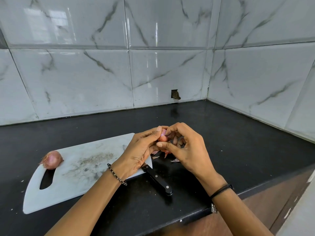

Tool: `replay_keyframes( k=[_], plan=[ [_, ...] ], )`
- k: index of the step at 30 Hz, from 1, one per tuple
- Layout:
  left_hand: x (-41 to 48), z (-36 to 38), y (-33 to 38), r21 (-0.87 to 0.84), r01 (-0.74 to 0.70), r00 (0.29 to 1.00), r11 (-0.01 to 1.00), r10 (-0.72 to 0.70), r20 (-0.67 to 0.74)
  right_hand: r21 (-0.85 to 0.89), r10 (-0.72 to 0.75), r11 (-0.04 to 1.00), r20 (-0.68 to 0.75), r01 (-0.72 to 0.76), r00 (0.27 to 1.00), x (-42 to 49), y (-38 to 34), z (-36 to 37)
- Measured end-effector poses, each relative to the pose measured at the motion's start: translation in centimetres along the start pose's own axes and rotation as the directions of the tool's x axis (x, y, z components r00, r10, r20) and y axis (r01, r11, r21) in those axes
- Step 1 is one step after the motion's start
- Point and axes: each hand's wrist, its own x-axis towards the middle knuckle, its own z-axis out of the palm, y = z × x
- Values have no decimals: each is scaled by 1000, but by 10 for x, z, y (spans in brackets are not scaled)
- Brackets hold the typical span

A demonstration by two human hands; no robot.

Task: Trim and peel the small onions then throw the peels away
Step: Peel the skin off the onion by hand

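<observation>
A smooth pink small onion point(162, 136) is held above peels point(175, 160) scattered on the table point(221, 133); an unpeeled onion point(52, 160) lies on the cutting board point(85, 184).

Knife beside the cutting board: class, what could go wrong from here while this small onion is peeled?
The knife lies under the left hand, blade partly hidden; a lowered wrist might meet it. Peels lie on the dark countertop, easily missed at clean-up. The unpeeled onion at the edge of the cutting board could roll off.

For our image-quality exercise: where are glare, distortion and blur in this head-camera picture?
Head view: window glare streaks the glossy white marble wall tiles; the wide lens slants their joints outward; left hand, right hand and small pink onion look sharp.
</observation>
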Motion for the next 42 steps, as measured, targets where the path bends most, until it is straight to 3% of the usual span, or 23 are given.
replay_keyframes(
  k=[11, 18, 25, 30, 36, 42],
  plan=[
    [2, -2, -1, 40, -12, 999, 999, 14, -39, 43, 85, 995, 11, -85, 996, 0, -1, 1],
    [2, -1, 0, 31, -16, 999, 999, 17, -40, 29, 24, 999, 30, -25, 999, 0, -1, 1],
    [0, 0, -2, 31, -18, 999, 999, 20, -47, 69, 60, 996, 29, -61, 998, -2, -1, 1],
    [2, -3, -3, 120, -11, 999, 993, 16, -40, -1, 40, 999, 58, -40, 998, -2, 1, 4],
    [4, -3, -3, 55, -13, 998, 998, 17, -64, 38, 138, 990, 18, -139, 990, 0, -1, 4],
    [5, -5, -2, -11, -29, 989, 1000, 27, -146, -21, 17, 1000, -2, -17, 1000, 0, 3, 4]
  ],
)
